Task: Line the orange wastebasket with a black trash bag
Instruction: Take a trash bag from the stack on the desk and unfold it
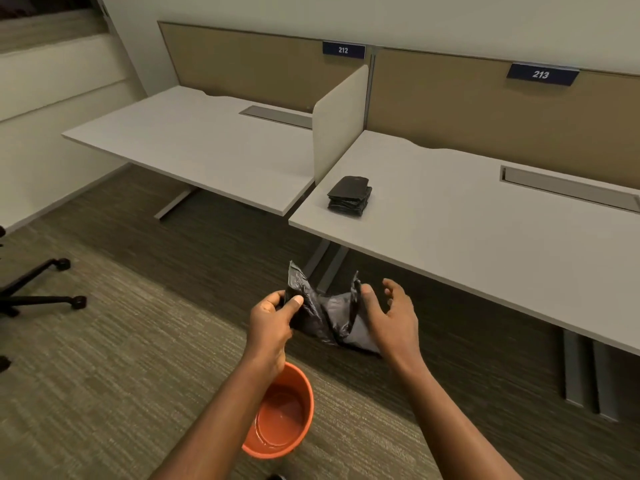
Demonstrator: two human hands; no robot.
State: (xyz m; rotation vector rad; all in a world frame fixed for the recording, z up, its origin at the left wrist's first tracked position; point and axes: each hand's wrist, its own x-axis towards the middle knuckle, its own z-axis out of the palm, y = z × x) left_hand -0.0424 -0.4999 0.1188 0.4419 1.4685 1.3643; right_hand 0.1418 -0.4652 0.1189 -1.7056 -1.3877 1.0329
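A partly unfolded black trash bag [325, 315] hangs in the air between my hands, above the carpet. My left hand [273, 318] pinches its left edge between thumb and fingers. My right hand [391, 318] holds the bag's right edge with the thumb, the other fingers spread apart. The orange wastebasket [304, 389] stands upright and empty on the floor below my left forearm, which hides part of its rim.
A stack of folded black bags [349, 195] lies on the near corner of the white desk [450, 244] numbered 213. A second desk [194, 143] stands to the left behind a divider. An office chair base [38, 289] sits at the left edge.
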